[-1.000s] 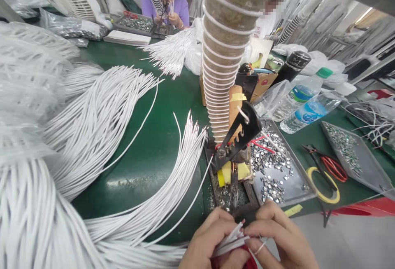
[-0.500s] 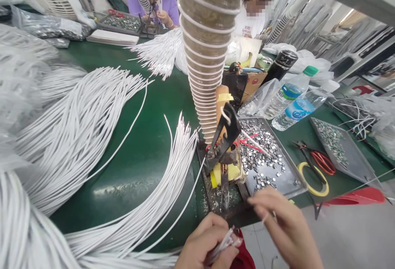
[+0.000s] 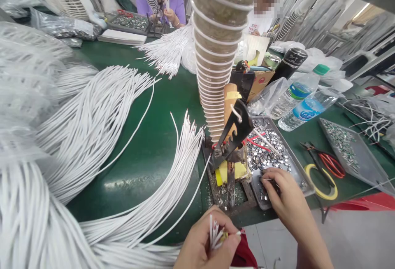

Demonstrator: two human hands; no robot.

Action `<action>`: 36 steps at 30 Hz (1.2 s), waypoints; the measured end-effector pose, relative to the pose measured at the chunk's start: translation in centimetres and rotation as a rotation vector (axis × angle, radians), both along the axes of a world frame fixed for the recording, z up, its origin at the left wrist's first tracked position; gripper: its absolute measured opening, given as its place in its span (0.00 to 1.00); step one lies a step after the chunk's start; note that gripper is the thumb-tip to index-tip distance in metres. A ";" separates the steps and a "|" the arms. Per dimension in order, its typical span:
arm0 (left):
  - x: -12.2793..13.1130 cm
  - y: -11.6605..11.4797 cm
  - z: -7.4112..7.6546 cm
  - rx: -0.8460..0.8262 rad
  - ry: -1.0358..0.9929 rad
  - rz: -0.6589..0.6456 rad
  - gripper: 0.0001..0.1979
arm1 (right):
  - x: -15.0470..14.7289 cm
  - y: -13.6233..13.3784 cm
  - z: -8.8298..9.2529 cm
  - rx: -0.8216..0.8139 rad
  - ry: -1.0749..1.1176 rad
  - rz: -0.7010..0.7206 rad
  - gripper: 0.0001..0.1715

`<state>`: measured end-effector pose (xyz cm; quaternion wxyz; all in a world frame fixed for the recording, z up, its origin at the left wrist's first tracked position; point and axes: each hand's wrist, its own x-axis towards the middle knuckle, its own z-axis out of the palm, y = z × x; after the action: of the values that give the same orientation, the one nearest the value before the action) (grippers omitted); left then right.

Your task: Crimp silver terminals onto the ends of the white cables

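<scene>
My left hand, at the bottom middle, is closed round a small bunch of white wires, their cut ends poking up between thumb and fingers. Over the grey tray of small shiny metal pieces is my right hand. Its thumb and fingers are bent together at the tray's near end; whatever is between the tips is too small to make out. Between the hands and the hose stands a bench fixture with a black toothed lever. One white wire runs up to it from the lower left.
Bundles of white wires cover the left side. A ribbed hose hangs over the middle. Cutters, yellow tape, water bottles and a second tray lie right. Two people sit across the table.
My right hand has moved forward from the table edge onto the tray's near end. The wires in my left hand now point more upward. The whole view has shifted slightly.
</scene>
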<state>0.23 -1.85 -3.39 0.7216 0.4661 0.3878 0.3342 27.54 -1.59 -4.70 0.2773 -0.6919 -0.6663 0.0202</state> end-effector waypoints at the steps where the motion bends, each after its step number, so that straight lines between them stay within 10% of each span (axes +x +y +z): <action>1: 0.0 0.1 0.1 0.002 -0.003 0.013 0.05 | 0.1 0.1 -0.1 -0.004 0.001 -0.011 0.18; 25: 0.3 0.7 1.6 -0.191 -0.193 0.089 0.19 | -8.4 -1.8 4.7 0.183 0.360 0.409 0.04; 36: 0.3 0.9 0.7 -0.245 -0.239 0.154 0.13 | -9.0 -4.0 2.5 0.264 0.287 0.220 0.13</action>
<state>0.56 -0.92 -2.64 0.7861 0.3006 0.3720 0.3916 18.54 -5.55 -2.23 0.4534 -0.5628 -0.6884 0.0612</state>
